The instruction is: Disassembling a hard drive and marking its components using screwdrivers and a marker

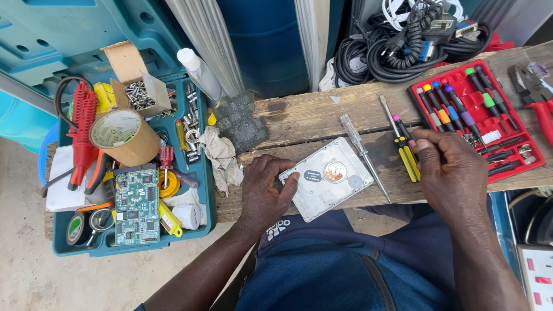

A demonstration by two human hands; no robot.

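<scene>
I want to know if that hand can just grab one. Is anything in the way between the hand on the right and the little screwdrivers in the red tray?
Nothing visible. The right hand already rests at the open red plastic tray, beside the small colour-tipped screwdrivers; no lid covers them.

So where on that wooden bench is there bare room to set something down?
The widest free patch of the wooden bench lies between the grey foam scrap and the red screwdriver case, above the metal drive. It is crowded around the left hand, the right hand, the loose screwdrivers, and the teal tray.
</scene>
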